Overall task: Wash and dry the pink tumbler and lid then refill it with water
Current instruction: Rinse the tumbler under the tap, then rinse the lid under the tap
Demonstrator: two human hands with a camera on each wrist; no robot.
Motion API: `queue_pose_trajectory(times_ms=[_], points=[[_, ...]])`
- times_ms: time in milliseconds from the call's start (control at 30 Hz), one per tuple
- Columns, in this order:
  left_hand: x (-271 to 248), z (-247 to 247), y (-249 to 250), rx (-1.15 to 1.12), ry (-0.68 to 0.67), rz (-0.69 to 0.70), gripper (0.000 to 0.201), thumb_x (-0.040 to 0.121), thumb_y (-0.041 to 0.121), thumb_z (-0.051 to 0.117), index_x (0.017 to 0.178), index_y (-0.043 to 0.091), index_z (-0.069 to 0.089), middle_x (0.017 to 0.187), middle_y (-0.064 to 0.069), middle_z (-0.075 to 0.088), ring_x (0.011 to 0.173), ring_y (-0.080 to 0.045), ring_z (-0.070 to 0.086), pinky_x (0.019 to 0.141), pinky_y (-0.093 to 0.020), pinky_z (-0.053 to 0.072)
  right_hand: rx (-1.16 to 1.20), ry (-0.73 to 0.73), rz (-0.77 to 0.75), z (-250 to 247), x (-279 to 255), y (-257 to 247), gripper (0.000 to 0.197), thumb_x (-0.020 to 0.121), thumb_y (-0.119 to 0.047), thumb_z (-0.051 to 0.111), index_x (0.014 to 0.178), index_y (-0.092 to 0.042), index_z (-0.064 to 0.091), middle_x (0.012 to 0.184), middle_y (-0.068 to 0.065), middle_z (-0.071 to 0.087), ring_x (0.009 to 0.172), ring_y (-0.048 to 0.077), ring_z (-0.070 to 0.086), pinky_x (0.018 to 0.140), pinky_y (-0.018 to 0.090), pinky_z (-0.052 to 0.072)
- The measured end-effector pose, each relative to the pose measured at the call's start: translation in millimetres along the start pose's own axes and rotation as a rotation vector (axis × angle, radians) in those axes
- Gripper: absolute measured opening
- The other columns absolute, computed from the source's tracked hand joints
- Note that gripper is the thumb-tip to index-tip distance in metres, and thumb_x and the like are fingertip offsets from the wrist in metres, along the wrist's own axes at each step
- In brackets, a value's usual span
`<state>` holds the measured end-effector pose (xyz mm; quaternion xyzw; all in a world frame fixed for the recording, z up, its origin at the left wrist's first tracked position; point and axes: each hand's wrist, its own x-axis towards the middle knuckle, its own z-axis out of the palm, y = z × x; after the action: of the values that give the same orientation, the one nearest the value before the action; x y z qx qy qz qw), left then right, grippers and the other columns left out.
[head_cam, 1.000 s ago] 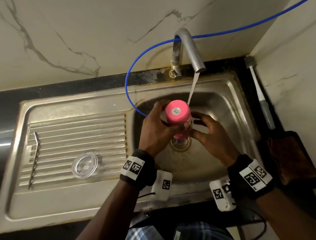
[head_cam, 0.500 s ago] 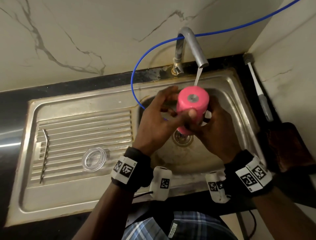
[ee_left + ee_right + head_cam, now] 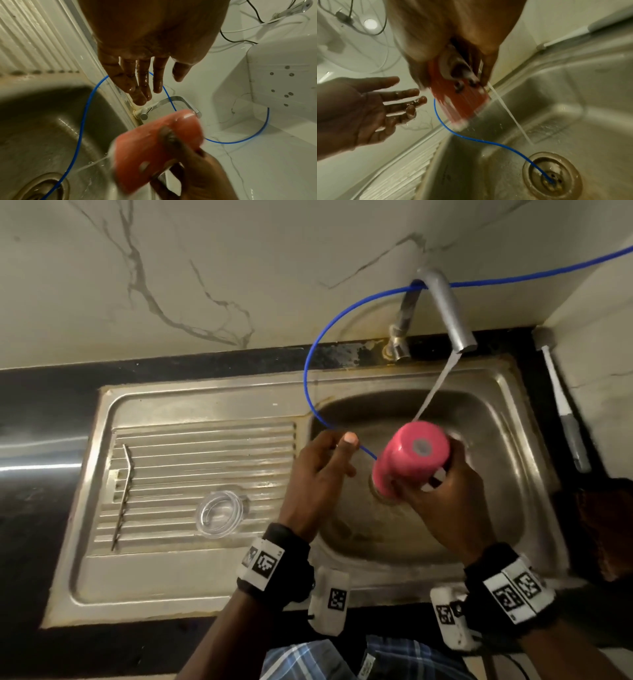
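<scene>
— Where is the tumbler [image 3: 411, 458]?
— Over the sink [image 3: 507, 392], upside down and tilted, pink and wet, under the tap [image 3: 448, 313] stream. The right hand [image 3: 442, 501] grips it.
— And the left hand [image 3: 318, 481]?
— Beside it, fingers [image 3: 142, 81] spread, wet, holding nothing. The clear lid [image 3: 219, 513] lies on the drainboard.

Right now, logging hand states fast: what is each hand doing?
Left hand: open, fingers spread, holding nothing.
Right hand: grips the pink tumbler under the tap's stream.

No legible text, apparently; sticker blurred.
</scene>
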<state>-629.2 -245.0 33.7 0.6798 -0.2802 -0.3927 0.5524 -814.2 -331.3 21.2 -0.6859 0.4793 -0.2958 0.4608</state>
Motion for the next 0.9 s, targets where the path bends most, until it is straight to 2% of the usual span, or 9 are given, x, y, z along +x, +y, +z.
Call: queue_pose_trajectory(times_ms=[67, 133, 233, 267, 367, 433, 533, 733, 900], points=[[-2, -3, -3, 0.041, -0.035, -0.018, 0.034, 0.102, 0.045, 0.060, 0.107, 0.015, 0.074, 0.088, -0.001, 0.076, 0.075, -0.009, 0.070, 0.070, -0.023, 0.050, -0.061, -0.067, 0.043, 7, 4, 4, 0.085, 0.061, -0.030, 0.098, 0.133, -0.026, 0.055, 0.113, -0.017, 0.069, 0.103, 0.003, 0.068, 0.090, 0.034, 0.060], [-4, -7, -9, 0.062, -0.049, -0.018, 0.035, 0.101, 0.046, 0.058, 0.107, 0.016, 0.074, 0.087, -0.004, 0.075, 0.076, -0.009, 0.070, 0.070, -0.025, 0.051, -0.039, -0.093, 0.046, 16, 4, 5, 0.086, 0.061, -0.034, 0.098, 0.134, -0.028, 0.054, 0.113, -0.018, 0.069, 0.105, 0.005, 0.069, 0.090, 0.031, 0.060], [-5, -24, -16, 0.090, 0.010, -0.057, 0.037, 0.101, 0.050, 0.057, 0.109, 0.018, 0.075, 0.084, 0.003, 0.075, 0.075, -0.008, 0.069, 0.070, -0.033, 0.052, -0.018, -0.114, 0.005, 40, 5, -11, 0.081, 0.060, -0.043, 0.095, 0.129, -0.038, 0.053, 0.110, -0.023, 0.069, 0.104, -0.001, 0.069, 0.088, 0.022, 0.058], [-5, -31, -17, 0.086, 0.036, -0.069, 0.036, 0.102, 0.049, 0.058, 0.109, 0.019, 0.075, 0.087, 0.005, 0.077, 0.078, -0.009, 0.071, 0.070, -0.036, 0.054, -0.008, -0.120, -0.011, 51, 6, -17, 0.080, 0.061, -0.047, 0.095, 0.128, -0.039, 0.052, 0.111, -0.021, 0.070, 0.105, -0.001, 0.069, 0.089, 0.022, 0.058], [-5, -57, -13, 0.049, 0.090, -0.086, 0.027, 0.111, 0.038, 0.057, 0.108, 0.019, 0.076, 0.096, 0.002, 0.081, 0.092, -0.011, 0.078, 0.071, -0.032, 0.054, -0.035, -0.144, -0.078, 86, 15, -34, 0.084, 0.061, -0.061, 0.090, 0.132, -0.036, 0.052, 0.124, -0.009, 0.068, 0.113, 0.008, 0.067, 0.095, 0.037, 0.057], [-3, -79, -8, 0.026, 0.156, -0.089, 0.025, 0.111, 0.036, 0.057, 0.106, 0.020, 0.076, 0.096, 0.001, 0.081, 0.093, -0.014, 0.079, 0.071, -0.029, 0.053, 0.023, -0.201, -0.114, 113, 21, -44, 0.089, 0.062, -0.055, 0.092, 0.137, -0.031, 0.051, 0.128, -0.006, 0.067, 0.117, 0.008, 0.065, 0.098, 0.039, 0.057], [1, -112, -7, -0.005, 0.272, -0.098, 0.025, 0.109, 0.037, 0.060, 0.102, 0.018, 0.076, 0.096, -0.001, 0.081, 0.093, -0.017, 0.079, 0.072, -0.034, 0.053, 0.116, -0.290, -0.156, 156, 32, -54, 0.086, 0.065, -0.036, 0.095, 0.138, -0.026, 0.050, 0.131, -0.003, 0.065, 0.121, 0.011, 0.063, 0.099, 0.042, 0.056], [9, -156, -21, -0.014, 0.377, -0.147, 0.017, 0.106, 0.031, 0.064, 0.107, 0.018, 0.076, 0.099, 0.000, 0.081, 0.096, -0.018, 0.079, 0.082, -0.043, 0.056, -0.002, -0.374, -0.219, 215, 41, -54, 0.088, 0.069, -0.035, 0.094, 0.142, -0.022, 0.046, 0.138, -0.001, 0.056, 0.126, 0.013, 0.057, 0.104, 0.037, 0.053], [9, -161, -41, -0.003, 0.395, -0.169, 0.015, 0.106, 0.028, 0.064, 0.108, 0.021, 0.077, 0.100, 0.001, 0.081, 0.097, -0.018, 0.079, 0.084, -0.040, 0.057, -0.063, -0.399, -0.207, 227, 37, -44, 0.086, 0.071, -0.035, 0.093, 0.142, -0.021, 0.046, 0.139, -0.002, 0.054, 0.127, 0.013, 0.056, 0.104, 0.037, 0.053]])
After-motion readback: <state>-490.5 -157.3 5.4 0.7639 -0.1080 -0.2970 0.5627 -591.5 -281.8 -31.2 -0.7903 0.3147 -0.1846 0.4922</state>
